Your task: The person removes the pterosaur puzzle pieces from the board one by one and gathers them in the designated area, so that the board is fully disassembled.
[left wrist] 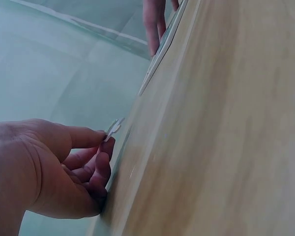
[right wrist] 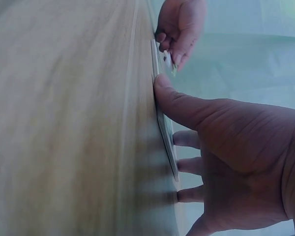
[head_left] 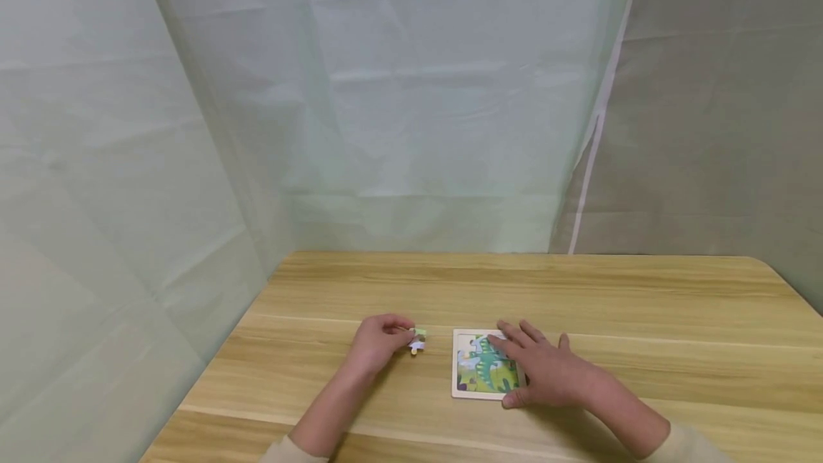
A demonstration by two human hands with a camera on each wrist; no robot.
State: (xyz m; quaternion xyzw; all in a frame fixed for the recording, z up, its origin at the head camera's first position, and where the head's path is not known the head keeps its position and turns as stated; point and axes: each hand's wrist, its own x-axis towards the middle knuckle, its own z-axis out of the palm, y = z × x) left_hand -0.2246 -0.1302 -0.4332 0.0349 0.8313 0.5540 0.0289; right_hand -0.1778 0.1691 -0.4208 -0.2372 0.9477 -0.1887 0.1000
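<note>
Between thumb and fingertips, my left hand (head_left: 381, 344) pinches a jigsaw puzzle piece (head_left: 417, 342) just left of the puzzle. That piece shows green and pale patches in the head view; the left wrist view catches its thin edge (left wrist: 115, 129). A square puzzle board (head_left: 455, 379) with a light frame lies flat on the table, its picture a green dinosaur (head_left: 486, 363). Spread over the board's right side is my right hand (head_left: 549, 370), fingers extended and thumb at the near edge. It hides the board's right part. In the right wrist view the thumb (right wrist: 179, 103) touches the frame.
The wood-grain table (head_left: 308, 291) extends around both hands. Pale fabric sheets (head_left: 444, 106) hang behind it and on the left, with a darker grey sheet (head_left: 720, 127) at the right.
</note>
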